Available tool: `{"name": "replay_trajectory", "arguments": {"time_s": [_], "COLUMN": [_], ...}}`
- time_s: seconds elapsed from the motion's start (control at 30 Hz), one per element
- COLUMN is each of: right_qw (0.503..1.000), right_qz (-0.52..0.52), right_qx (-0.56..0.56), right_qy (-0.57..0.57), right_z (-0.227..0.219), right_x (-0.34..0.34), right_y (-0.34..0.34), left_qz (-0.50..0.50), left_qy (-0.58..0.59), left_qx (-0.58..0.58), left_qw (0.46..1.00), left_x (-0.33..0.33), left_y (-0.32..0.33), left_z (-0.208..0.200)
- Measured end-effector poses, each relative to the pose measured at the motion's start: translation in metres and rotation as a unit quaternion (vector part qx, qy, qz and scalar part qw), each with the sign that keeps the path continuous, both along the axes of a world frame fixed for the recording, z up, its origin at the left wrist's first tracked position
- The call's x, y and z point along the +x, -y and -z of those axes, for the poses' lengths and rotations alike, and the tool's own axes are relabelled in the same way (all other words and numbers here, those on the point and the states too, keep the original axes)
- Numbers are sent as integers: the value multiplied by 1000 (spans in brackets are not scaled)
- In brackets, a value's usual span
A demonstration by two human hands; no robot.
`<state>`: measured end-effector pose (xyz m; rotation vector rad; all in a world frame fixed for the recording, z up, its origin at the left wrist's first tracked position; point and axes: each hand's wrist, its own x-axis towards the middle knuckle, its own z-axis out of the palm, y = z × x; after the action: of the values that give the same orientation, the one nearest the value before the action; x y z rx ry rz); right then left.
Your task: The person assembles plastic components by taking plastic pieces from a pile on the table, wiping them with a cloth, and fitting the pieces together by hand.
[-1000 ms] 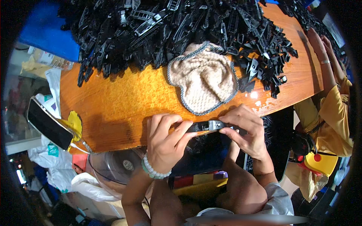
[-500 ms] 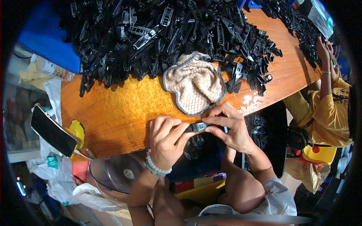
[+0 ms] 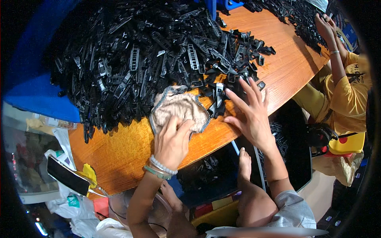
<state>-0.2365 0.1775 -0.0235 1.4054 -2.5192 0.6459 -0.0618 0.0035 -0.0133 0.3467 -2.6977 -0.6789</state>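
Observation:
My left hand [image 3: 172, 144] lies on a crumpled beige cloth [image 3: 180, 107] with a grey checked edge, its fingers bent and pressed together into the fabric. What might be under those fingertips is hidden. To the right, my right hand [image 3: 254, 115] hovers over the table edge with fingers spread and nothing in them. Just beyond its fingertips are loose black plastic parts [image 3: 217, 95], one with a pale shiny face. They belong to the near right fringe of a large heap of black plastic parts [image 3: 135, 59], some of them ladder-shaped.
A wooden table [image 3: 107, 158] carries the heap. At left are a phone [image 3: 67, 176] on a stand and a blue sheet-like surface [image 3: 39, 99]. Below the table edge sits a dark bin [image 3: 206, 174] with parts. A co-worker in a yellow shirt [image 3: 349, 107] handles parts at right.
My hands have parted; the small dark part they held together is no longer visible between them. The left went onto the cloth, the right opened and moved toward the heap. The view has shifted.

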Motion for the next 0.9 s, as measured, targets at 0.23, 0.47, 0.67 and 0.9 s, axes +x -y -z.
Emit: {"name": "replay_trajectory", "arguments": {"time_s": [0.23,0.47,0.67,0.9], "right_qw": [998,932,986,986], "right_qz": [-48,-157,88,82], "right_qx": [-45,-249,-138,-143], "right_qy": [4,213,38,19], "right_z": [9,-10,10,18], "right_x": [-58,-74,-68,-50], "right_y": [43,24,-16,-25], "left_qz": [123,84,27,-40], "left_qy": [-101,-45,-1,-46], "left_qx": [10,-105,-90,-79], "left_qw": [987,990,996,995], "left_x": [-43,-129,-129,-94], "left_y": [-64,-36,-12,8], "left_z": [-6,24,18,17]}}
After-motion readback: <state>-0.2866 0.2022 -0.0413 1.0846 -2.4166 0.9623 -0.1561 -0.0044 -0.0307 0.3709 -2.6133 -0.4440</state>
